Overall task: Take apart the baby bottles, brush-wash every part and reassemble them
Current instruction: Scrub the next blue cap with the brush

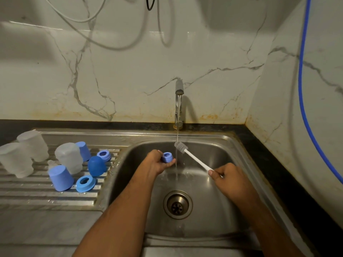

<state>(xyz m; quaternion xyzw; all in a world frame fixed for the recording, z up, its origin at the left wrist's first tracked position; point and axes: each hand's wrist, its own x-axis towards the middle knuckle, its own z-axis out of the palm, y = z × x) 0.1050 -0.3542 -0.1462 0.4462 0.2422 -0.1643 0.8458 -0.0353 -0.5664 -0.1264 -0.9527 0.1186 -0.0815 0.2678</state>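
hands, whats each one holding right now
Left hand: grips a blue bottle collar ring.
Right hand: grips the white handle of the bottle brush.

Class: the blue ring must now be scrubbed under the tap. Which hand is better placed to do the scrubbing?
The right hand. It already grips the brush, whose bristles sit at the water stream beside the blue ring, which the left hand holds.

running tap [179, 89], steel sink [241, 145] — blue hose [304, 108]
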